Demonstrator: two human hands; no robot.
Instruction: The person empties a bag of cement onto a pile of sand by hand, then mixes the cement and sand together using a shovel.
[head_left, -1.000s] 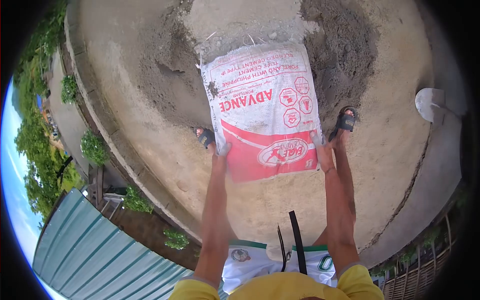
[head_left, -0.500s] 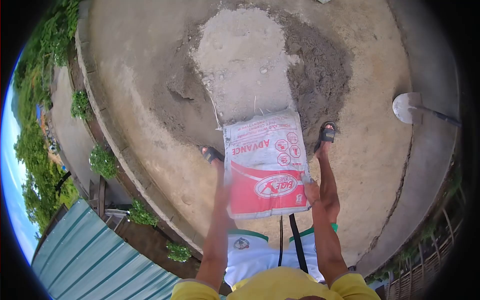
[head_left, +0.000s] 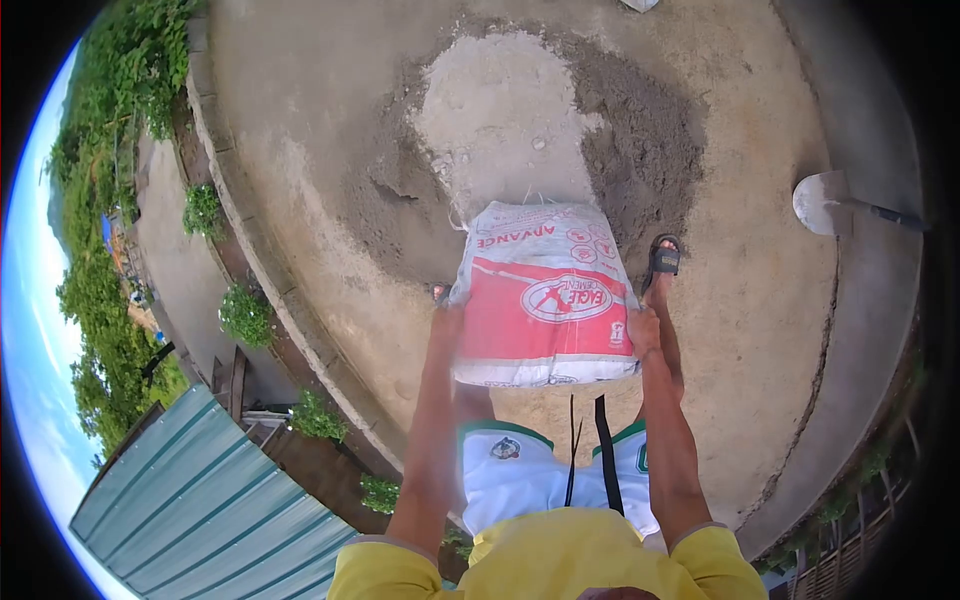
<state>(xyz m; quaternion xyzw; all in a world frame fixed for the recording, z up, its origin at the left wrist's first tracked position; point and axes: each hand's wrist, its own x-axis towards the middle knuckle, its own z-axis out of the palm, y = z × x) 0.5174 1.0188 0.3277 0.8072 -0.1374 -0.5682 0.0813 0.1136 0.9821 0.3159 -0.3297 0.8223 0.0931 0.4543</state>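
Between my two hands is a white and red cement sack (head_left: 500,335), its printing upside down to me. My left hand (head_left: 447,322) is closed on the sack's left edge, slightly blurred. On the opposite edge, my right hand (head_left: 643,330) grips the side near the red band. The sack's far end, with loose threads, lies toward a pale heap of cement powder (head_left: 500,95). Darker wet-looking sand (head_left: 645,140) surrounds the powder on both sides. How much the sack still holds is hidden.
A shovel (head_left: 822,204) lies on the concrete at the right. A low curb (head_left: 245,225) with shrubs (head_left: 245,315) runs along the left, above a green corrugated roof (head_left: 210,500). My sandalled right foot (head_left: 664,255) stands beside the sand.
Both hands have lifted the sack's near end and moved it away from my body. It now tilts toward the powder, and its far lettering is partly folded from sight.
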